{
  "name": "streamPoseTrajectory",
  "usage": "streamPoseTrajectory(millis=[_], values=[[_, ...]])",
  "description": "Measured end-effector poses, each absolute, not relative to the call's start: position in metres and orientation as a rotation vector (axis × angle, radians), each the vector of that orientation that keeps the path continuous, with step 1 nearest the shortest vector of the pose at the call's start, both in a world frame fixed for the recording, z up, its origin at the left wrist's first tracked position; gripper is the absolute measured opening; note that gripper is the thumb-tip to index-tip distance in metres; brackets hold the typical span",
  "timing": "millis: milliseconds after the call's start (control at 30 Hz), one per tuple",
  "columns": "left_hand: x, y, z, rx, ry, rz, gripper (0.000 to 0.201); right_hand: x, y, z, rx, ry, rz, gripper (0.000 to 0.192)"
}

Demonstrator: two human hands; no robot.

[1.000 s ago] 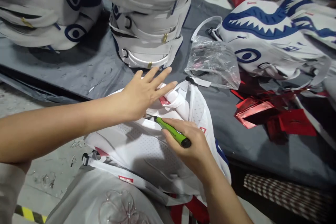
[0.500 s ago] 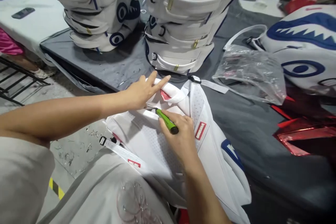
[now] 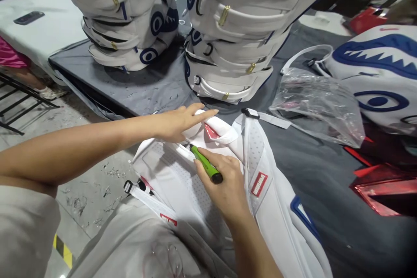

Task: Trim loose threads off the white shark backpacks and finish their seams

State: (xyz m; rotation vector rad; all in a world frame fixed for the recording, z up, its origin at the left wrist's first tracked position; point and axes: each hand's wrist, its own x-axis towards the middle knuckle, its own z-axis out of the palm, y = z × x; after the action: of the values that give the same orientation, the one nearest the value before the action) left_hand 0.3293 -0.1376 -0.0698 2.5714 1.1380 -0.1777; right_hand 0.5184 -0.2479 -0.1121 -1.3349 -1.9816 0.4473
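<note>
A white backpack lies across my lap and the table edge, its padded back panel and shoulder straps facing up. My right hand grips a green-handled tool with a black end. The tool's thin tip points up and left, against the bag's top edge close to my left fingers; its exact kind is unclear. My left hand lies over the top of the bag with thumb and fingers stretched out, pressing on the fabric. Just right of those fingers, a red label shows in the folded white cloth.
Two stacks of white bags, a left one and a middle one, stand on the grey-covered table. To the right are a clear plastic bag, a shark-patterned bag and red foil. A phone rests on the white table.
The view has shifted slightly, so the stacks and backpack appear lower and further right. My left fingers lie closer together and flatter. The green tool remains in my right hand near the same edge.
</note>
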Motion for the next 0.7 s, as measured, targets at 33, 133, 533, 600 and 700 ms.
streamPoseTrajectory(millis=[33,133,533,600,700], values=[[0.329,-0.138,-0.07,2.576,1.146,-0.175,0.107,0.517,-0.246,-0.113,-1.322,-1.984,0.474,0.023],[0.335,-0.145,-0.066,2.591,1.219,-0.238,0.116,0.513,-0.242,-0.116,-1.284,-1.92,0.529,0.021],[0.342,-0.148,-0.059,2.561,1.238,-0.375,0.119,0.521,-0.251,-0.123,-1.237,-1.896,0.485,0.023],[0.334,-0.143,-0.058,2.513,1.167,-0.302,0.116,0.522,-0.253,-0.119,-1.25,-1.921,0.481,0.024],[0.328,-0.141,-0.056,2.487,1.129,-0.207,0.11,0.521,-0.254,-0.117,-1.246,-1.951,0.443,0.024]])
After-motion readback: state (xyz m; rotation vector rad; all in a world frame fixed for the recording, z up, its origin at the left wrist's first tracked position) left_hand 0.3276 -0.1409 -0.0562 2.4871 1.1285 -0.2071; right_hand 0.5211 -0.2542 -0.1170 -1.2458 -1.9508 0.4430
